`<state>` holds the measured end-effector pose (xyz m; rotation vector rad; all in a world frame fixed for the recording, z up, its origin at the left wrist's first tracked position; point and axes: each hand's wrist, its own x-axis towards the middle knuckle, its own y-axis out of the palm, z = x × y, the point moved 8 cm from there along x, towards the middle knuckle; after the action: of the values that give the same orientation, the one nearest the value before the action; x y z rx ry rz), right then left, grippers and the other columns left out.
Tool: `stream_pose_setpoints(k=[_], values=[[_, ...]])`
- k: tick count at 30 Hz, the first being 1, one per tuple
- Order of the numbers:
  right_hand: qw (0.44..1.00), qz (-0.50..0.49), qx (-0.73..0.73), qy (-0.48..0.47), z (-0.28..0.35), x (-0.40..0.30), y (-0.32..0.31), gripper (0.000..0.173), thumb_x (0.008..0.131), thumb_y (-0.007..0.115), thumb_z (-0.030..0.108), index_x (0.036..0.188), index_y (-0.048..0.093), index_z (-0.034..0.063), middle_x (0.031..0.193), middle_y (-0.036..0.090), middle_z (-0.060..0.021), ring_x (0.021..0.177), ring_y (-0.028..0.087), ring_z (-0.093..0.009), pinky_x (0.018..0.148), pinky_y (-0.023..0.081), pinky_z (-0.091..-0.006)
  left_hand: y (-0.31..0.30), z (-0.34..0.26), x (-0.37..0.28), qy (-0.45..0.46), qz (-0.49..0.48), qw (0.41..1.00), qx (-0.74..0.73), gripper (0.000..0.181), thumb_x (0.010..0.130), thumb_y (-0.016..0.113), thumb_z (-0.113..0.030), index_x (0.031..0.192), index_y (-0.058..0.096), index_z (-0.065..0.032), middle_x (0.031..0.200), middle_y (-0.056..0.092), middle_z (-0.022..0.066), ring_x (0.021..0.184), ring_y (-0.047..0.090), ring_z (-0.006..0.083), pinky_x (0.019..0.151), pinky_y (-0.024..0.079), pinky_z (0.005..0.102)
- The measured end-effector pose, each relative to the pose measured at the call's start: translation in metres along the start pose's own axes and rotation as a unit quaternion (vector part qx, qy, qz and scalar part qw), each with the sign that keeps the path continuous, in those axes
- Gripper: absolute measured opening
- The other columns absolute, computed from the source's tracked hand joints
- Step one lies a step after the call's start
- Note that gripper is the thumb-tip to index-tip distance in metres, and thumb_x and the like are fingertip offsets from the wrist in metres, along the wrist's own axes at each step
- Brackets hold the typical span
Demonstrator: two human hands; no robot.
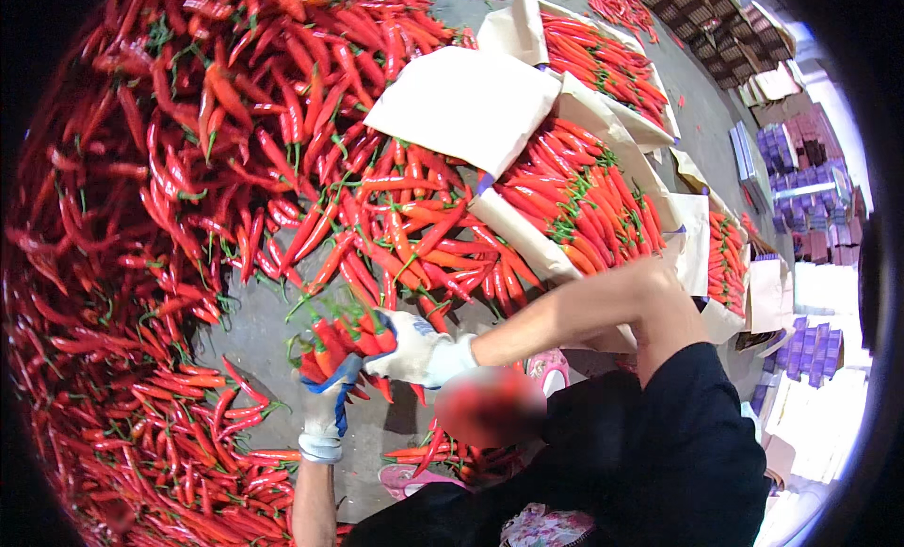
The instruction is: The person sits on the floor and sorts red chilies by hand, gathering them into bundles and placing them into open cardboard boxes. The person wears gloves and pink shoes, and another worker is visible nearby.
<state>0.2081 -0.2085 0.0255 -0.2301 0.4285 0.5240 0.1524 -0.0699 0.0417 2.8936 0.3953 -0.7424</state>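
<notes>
A bunch of red chilli peppers [346,342], green stems pointing up, is held between my two hands over the grey floor [261,342]. My left hand [326,399], in a white knit glove with a blue coated palm, grips the bunch from its lower left. From the right my right hand [413,346], gloved alike, closes around the same bunch and touches the left one. The chilli tips hang below the hands. Just beyond them lies a loose heap of red chillies [417,243]. Both forearms are bare.
A large chilli pile [176,158] spreads along the left. To the right stand paper-lined boxes packed with chillies [579,194], one with a white paper flap [466,102]. Stacked crates [720,35] and purple-and-white stacks [812,187] are farther off. Pink shoes [413,480] are near my body.
</notes>
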Motion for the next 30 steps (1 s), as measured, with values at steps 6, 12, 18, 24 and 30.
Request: stream_pose_setpoints(k=[6, 12, 18, 24, 30], values=[[0.940, -0.071, 0.332, 0.025, 0.007, -0.046, -0.094, 0.042, 0.071, 0.073, 0.005, 0.110, 0.056, 0.0026, 0.092, 0.065, -0.0025, 0.078, 0.061, -0.012, 0.076, 0.051, -0.0298, 0.104, -0.079, 0.023, 0.019, 0.133, 0.973, 0.189, 0.029, 0.074, 0.074, -0.010, 0.098, 0.063, 0.0009, 0.073, 0.063, -0.0003, 0.060, 0.053, 0.0053, 0.052, 0.044, 0.0221], [0.847, -0.244, 0.461, -0.101, -0.016, -0.111, -0.233, 0.024, 0.076, 0.067, 0.001, 0.099, 0.061, 0.0024, 0.090, 0.065, -0.0036, 0.076, 0.061, -0.012, 0.070, 0.050, -0.0277, 0.276, -0.146, 0.050, 0.258, 0.227, 0.904, 0.255, 0.040, 0.069, 0.076, -0.014, 0.105, 0.062, -0.0015, 0.081, 0.068, 0.0102, 0.069, 0.065, 0.0188, 0.066, 0.051, 0.0305], [0.812, -0.364, 0.453, -0.057, -0.070, -0.203, -0.317, 0.038, 0.077, 0.065, -0.005, 0.112, 0.053, 0.0017, 0.099, 0.062, -0.0090, 0.087, 0.062, -0.020, 0.078, 0.052, -0.0349, 0.422, -0.150, 0.082, 0.557, 0.222, 0.709, 0.371, 0.049, 0.064, 0.072, -0.009, 0.112, 0.061, -0.0073, 0.100, 0.065, 0.0144, 0.090, 0.064, 0.0317, 0.078, 0.051, 0.0379], [0.772, -0.469, 0.425, -0.061, -0.109, -0.272, -0.378, 0.046, 0.075, 0.065, -0.003, 0.117, 0.048, 0.0045, 0.103, 0.060, -0.0097, 0.096, 0.060, -0.022, 0.086, 0.049, -0.0347, 0.487, -0.087, 0.118, 0.557, 0.290, 0.468, 0.622, 0.068, 0.065, 0.070, -0.006, 0.128, 0.048, -0.0164, 0.128, 0.050, 0.0077, 0.117, 0.048, 0.0284, 0.097, 0.041, 0.0420], [0.765, -0.594, 0.242, -0.060, -0.114, -0.308, -0.439, 0.042, 0.075, 0.066, -0.004, 0.114, 0.054, 0.0011, 0.100, 0.062, -0.0075, 0.092, 0.062, -0.018, 0.083, 0.050, -0.0312, 0.472, -0.071, 0.112, 0.466, 0.364, 0.517, 0.619, 0.069, 0.070, 0.059, 0.002, 0.134, 0.042, -0.0140, 0.135, 0.044, 0.0111, 0.126, 0.041, 0.0311, 0.102, 0.037, 0.0422]])
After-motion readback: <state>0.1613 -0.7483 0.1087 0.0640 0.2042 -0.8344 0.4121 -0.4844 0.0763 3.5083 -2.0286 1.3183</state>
